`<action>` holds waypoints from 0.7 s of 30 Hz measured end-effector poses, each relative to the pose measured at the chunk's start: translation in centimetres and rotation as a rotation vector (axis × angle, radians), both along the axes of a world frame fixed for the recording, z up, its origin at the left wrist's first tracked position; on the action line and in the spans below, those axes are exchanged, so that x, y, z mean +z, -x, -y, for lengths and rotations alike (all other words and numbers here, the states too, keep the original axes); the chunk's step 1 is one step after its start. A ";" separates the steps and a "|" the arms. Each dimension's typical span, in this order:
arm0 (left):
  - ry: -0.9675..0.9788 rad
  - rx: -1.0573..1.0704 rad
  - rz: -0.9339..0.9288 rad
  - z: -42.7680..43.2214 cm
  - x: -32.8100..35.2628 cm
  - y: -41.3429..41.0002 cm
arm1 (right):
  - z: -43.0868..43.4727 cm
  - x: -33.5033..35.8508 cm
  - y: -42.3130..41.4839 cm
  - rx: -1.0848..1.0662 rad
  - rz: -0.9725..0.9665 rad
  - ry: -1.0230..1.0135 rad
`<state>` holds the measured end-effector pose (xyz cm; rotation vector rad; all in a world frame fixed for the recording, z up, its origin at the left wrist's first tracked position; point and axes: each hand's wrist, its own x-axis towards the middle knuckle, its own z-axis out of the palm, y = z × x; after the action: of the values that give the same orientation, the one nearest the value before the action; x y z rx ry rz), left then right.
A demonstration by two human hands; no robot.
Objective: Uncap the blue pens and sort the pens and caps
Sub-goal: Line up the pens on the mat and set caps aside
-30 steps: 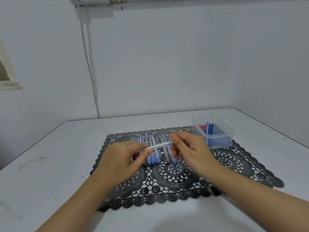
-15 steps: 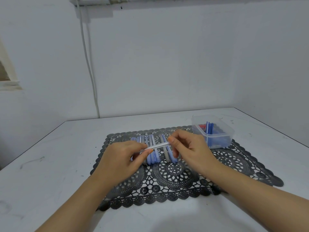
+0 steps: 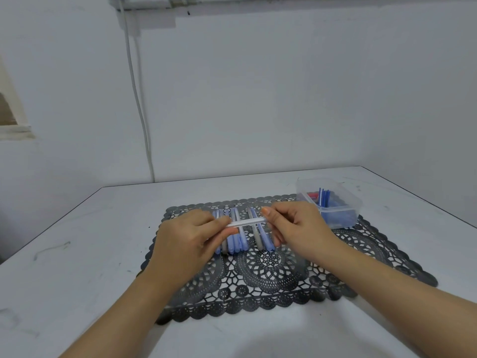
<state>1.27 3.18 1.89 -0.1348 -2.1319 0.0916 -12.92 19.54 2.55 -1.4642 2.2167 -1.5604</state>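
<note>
A pale-barrelled pen (image 3: 246,223) is held level just above the middle of the black lace placemat (image 3: 361,254). The left hand (image 3: 185,241) pinches its left end and the right hand (image 3: 296,228) pinches its right end between thumb and forefinger. Which end carries the cap is hidden by the fingers. Directly below lies a row of pens (image 3: 233,244), blue and grey, side by side and pointing away from the person. A clear plastic container (image 3: 353,202) sits at the far right of the placemat, holding blue pieces and something red.

The step looks like pulling the cap off. It probably goes best with a straight pull along the barrel, not a bend. One hand should stay fixed and close to the joint, so the parts do not jerk apart into the row beneath. Lifting slightly clear of the row first would help.
</note>
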 end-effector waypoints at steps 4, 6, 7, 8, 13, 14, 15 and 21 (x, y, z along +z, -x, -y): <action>0.015 0.019 0.011 0.1 0.1 0.0 | 0.1 0.0 -0.1 0.014 0.033 0.023; -0.030 0.024 0.048 0.0 0.1 0.0 | 0.2 -0.2 -0.2 0.021 0.101 0.054; -0.067 0.033 0.072 0.0 0.0 0.0 | 0.2 -0.3 -0.1 0.024 0.150 0.065; -0.105 0.056 0.091 0.1 0.0 0.1 | 0.2 -0.5 0.0 0.020 0.192 0.071; -0.536 0.363 0.124 1.2 0.3 0.2 | 0.5 -1.6 1.4 -0.161 -0.048 -0.076; -0.665 0.408 0.125 1.7 0.3 0.1 | 0.6 -1.8 1.6 -0.181 -0.122 -0.121; -0.793 0.431 0.131 2.1 0.4 0.0 | 0.6 -2.0 1.6 -0.188 -0.170 -0.150; -1.133 0.575 0.260 5.0 0.5 -0.8 | 1.2 -2.4 1.9 -0.182 -0.319 -0.287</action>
<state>2.08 -1.77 2.40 1.1683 -2.0998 -0.8228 -14.78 18.36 0.19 -1.5489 2.6810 -1.0403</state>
